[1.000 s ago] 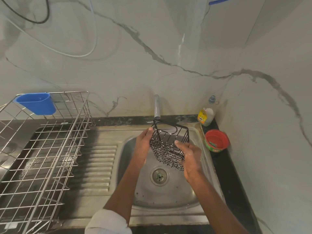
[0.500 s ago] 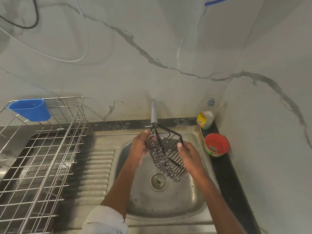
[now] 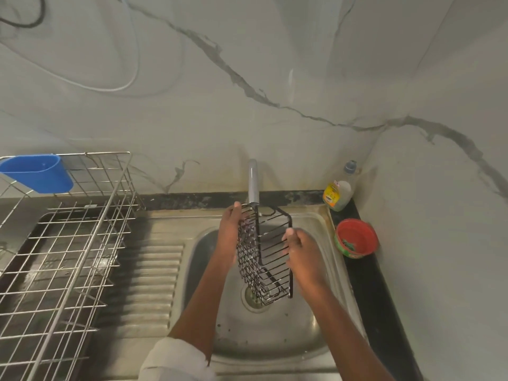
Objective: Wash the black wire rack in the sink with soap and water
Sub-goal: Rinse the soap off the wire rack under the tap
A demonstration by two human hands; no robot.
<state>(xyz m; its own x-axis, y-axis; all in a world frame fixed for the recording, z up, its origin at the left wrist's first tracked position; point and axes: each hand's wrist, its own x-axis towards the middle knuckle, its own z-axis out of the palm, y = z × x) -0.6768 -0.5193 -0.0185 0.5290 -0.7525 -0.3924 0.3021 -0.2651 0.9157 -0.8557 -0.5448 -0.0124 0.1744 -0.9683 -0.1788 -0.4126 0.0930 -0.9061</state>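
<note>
Black wire formed the rack (image 3: 262,254), a narrow basket held on end over the basin of a stainless steel sink (image 3: 277,334), its top just under the grey tap spout (image 3: 253,182) and its lower end hanging above the drain (image 3: 251,298). Both forearms reached forward from the bottom edge of the view. The left hand (image 3: 229,232) lay along the rack's left, mesh side, fingers stretched upward with the tips at the top corner. The right hand (image 3: 301,250) curled round the wire rim on the rack's right side, thumb over the edge, so the rack sat between the two hands and touched both. A rolled pale sleeve (image 3: 176,361) covered the left arm near the elbow. The left palm was hidden behind the mesh, so how firmly it pressed could not be told. Running water at the spout was hard to make out.

A steel dish drainer (image 3: 63,243) with a blue plastic cup (image 3: 37,171) hooked on its rim stood on the draining board to the left, partly cut off by the frame. A dish soap bottle (image 3: 338,193) and a red tub (image 3: 356,237) stood on the dark ledge to the right.
</note>
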